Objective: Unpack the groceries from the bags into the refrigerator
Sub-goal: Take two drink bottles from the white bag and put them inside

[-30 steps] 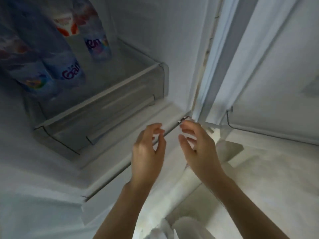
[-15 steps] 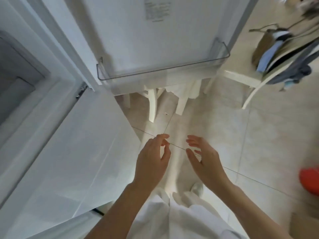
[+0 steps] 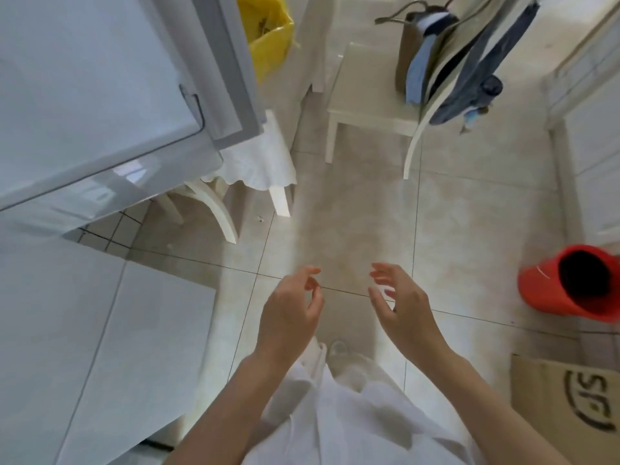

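Note:
My left hand [image 3: 291, 308] and my right hand [image 3: 401, 305] hover side by side over the tiled floor, fingers loosely curled, holding nothing. The open white refrigerator door [image 3: 100, 105] fills the upper left, its inner side facing me. A yellow plastic bag [image 3: 268, 35] sits behind the door's edge at the top. The refrigerator's inside is out of view.
A white chair [image 3: 255, 176] stands just past the door's corner. A second white chair [image 3: 369, 105] at the top holds a brown bag and hanging clothes. A red bucket [image 3: 570, 283] lies at the right, a cardboard box [image 3: 567, 407] below it. White cabinet fronts [image 3: 94, 347] run along the left.
My view has swung from the refrigerator's inside, with its bottles and drawer, to the right and down onto the floor. Both hands stayed empty and have drawn slightly apart.

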